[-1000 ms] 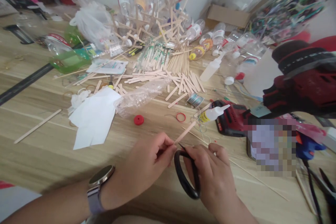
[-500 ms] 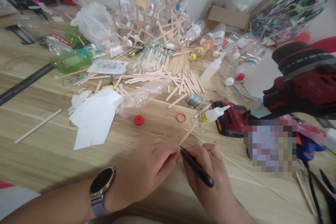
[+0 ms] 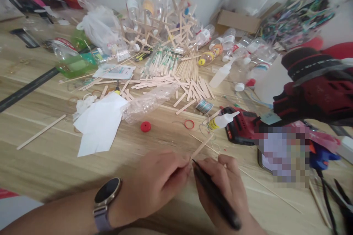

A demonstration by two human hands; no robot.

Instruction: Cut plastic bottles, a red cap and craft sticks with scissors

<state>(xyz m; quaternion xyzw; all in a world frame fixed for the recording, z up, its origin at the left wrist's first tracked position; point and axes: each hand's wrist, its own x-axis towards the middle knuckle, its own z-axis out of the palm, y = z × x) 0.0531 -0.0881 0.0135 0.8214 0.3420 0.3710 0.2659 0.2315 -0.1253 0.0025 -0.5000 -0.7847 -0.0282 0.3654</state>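
My left hand [image 3: 162, 185], with a watch [image 3: 107, 192] on its wrist, pinches a thin wooden craft stick [image 3: 202, 146] that points away to the upper right. My right hand [image 3: 220, 183] is closed around a slim black tool [image 3: 216, 196] with a narrow tip; its kind I cannot make out. That tip lies at or very near the stick, close to my left fingertips. Just beyond the hands are a red bottle cap [image 3: 145, 126], a red rubber band [image 3: 189, 124] and a small glue bottle [image 3: 224, 120].
Many craft sticks [image 3: 154, 80] and a crumpled clear plastic bottle [image 3: 151, 101] lie ahead. White paper [image 3: 100, 126] rests at left. A red and black power drill [image 3: 303, 95] and a blurred-out phone [image 3: 284, 158] are at right. Plastic bottles [image 3: 204, 36] stand along the wall.
The black tool has tilted, its rear end swinging down and to the right. More of the craft stick shows past my left fingers, and it slants further right.
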